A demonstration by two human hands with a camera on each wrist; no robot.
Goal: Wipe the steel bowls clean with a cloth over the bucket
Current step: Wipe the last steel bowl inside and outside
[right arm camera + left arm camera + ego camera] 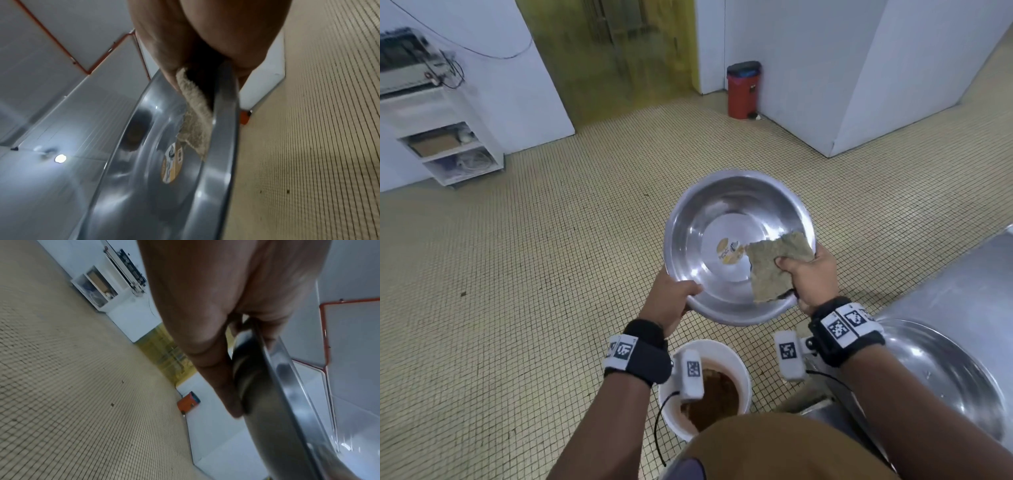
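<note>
Steel bowl (736, 240) held in the air, tilted toward the camera, ahead of and above the white bucket (736, 356) on the tiled floor (551, 257). Round yellow sticker (730, 253) on the bowl's inner base. Tan cloth (774, 265) lying flat against the inner wall on the near-right side, corner touching the sticker's edge. Right hand (813, 277) pinching cloth and rim together: thumb on top of the cloth inside, fingers (244, 65) curled behind the rim outside. Left hand (669, 301) gripping the near-left rim, thumb over the lip, fingers (216, 373) pressed together along the outer wall. Bucket holding brown murky liquid, partly hidden by the left wrist. Second steel bowl (941, 370) on the steel counter (962, 281) at right. Red pedal bin (743, 89) by the far wall, white shelf unit (452, 144) far left.
</note>
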